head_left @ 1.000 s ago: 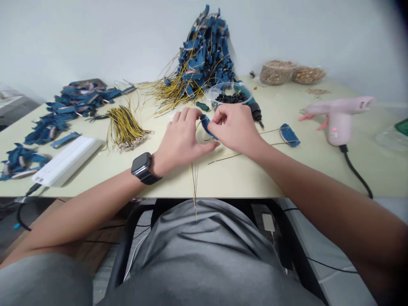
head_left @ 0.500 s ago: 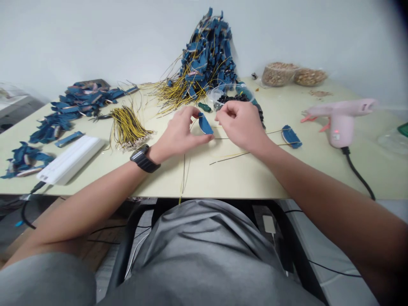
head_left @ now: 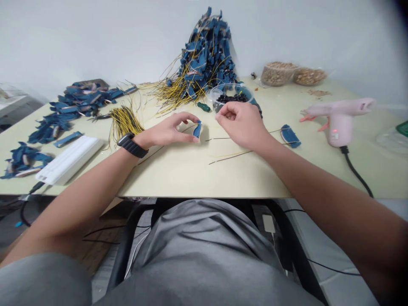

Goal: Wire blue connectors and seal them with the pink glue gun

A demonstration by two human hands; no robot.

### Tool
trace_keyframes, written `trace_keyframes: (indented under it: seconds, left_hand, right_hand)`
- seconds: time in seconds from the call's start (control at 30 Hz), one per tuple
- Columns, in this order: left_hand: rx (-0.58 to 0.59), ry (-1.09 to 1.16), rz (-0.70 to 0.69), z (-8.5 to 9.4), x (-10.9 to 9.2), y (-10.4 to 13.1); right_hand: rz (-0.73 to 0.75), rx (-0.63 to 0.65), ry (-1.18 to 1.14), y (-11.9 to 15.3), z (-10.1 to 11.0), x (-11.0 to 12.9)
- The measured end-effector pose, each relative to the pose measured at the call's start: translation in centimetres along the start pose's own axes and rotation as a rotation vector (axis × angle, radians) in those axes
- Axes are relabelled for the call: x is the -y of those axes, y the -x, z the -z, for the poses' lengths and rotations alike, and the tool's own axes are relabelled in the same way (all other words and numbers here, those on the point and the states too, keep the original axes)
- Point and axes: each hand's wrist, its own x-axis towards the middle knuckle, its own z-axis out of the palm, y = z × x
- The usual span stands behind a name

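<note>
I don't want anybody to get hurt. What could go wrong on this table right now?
The pink glue gun shows a lit red light, so it is probably hot, and it sits close to the right hand. Its black cord hangs off the table edge and could get snagged. The left hand pinches a small blue piece that might slip.

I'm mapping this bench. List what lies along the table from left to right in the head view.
White rectangular block → bundle of yellow and black wires → left hand pinching a small blue flat piece → right hand → second blue flat piece → pink glue gun.
</note>
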Motion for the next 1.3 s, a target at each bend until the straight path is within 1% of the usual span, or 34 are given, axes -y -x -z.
trace_keyframes:
  seconds: [0.23,0.43,0.63,0.77,0.87,1.03,1.13,1.23,1.3]
  left_hand:
    - [0.108,-0.058,-0.094,0.0,0.2,0.0]
    - [0.116,-0.085,-0.156,-0.5,-0.4,0.0]
    - [0.127,-0.087,-0.166,-0.8,-0.8,0.0]
    - [0.131,-0.084,-0.190,-1.0,-0.8,0.0]
    - [0.120,-0.109,-0.185,-1.0,-0.9,0.0]
    - [0.049,-0.181,-0.135,-0.6,-1.4,-0.9]
    - [-0.001,-0.240,-0.068,-0.7,-1.6,-1.6]
    - [0.017,-0.288,-0.008,-0.9,-1.5,-2.0]
    - [0.043,-0.294,-0.002,-1.0,-1.3,-2.1]
  right_hand:
    - [0.050,0.165,-0.047,0.0,0.1,-0.6]
    - [0.058,0.222,-0.051,0.0,0.1,-0.6]
    - [0.052,0.236,-0.056,0.1,-0.1,-0.6]
    - [0.046,0.226,-0.052,0.1,-0.2,-0.7]
    - [0.053,0.207,-0.057,-0.2,0.1,-0.9]
    - [0.040,0.050,-0.039,-0.7,0.7,-1.2]
    - [0.021,-0.019,-0.025,-0.9,0.8,-1.1]
    - [0.017,-0.057,-0.011,-0.8,0.9,-0.9]
    - [0.011,-0.068,0.000,-0.7,1.0,-0.7]
